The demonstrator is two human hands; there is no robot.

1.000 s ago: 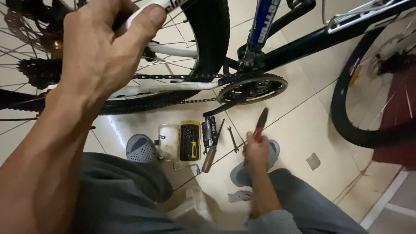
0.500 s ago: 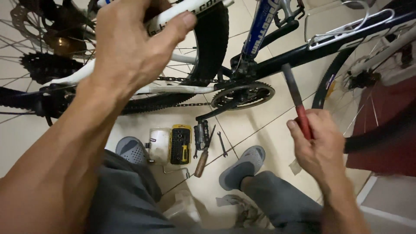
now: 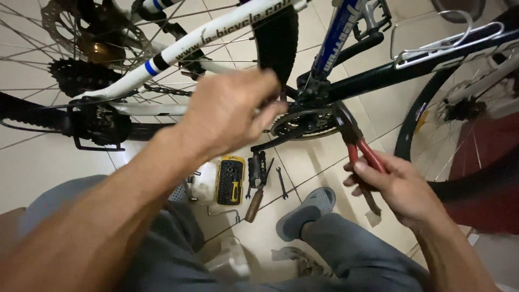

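Observation:
My right hand grips red-handled pliers, whose dark jaws point up at the crank area beside the chainring of an upside-down bicycle. My left hand hovers over the chain and white chainstay, fingers curled; whether it holds anything is hidden. The white frame tube runs diagonally above it, and the rear wheel with cassette and disc sits at upper left.
On the tiled floor between my legs lie a yellow bit set, a folding multi-tool, a small spanner, a wooden-handled tool and a white container. The front wheel stands at right. My grey slipper rests nearby.
My left hand let go of the white frame tube and dropped toward the chain. My right hand brought the pliers in toward the crank, after lifting them off the floor.

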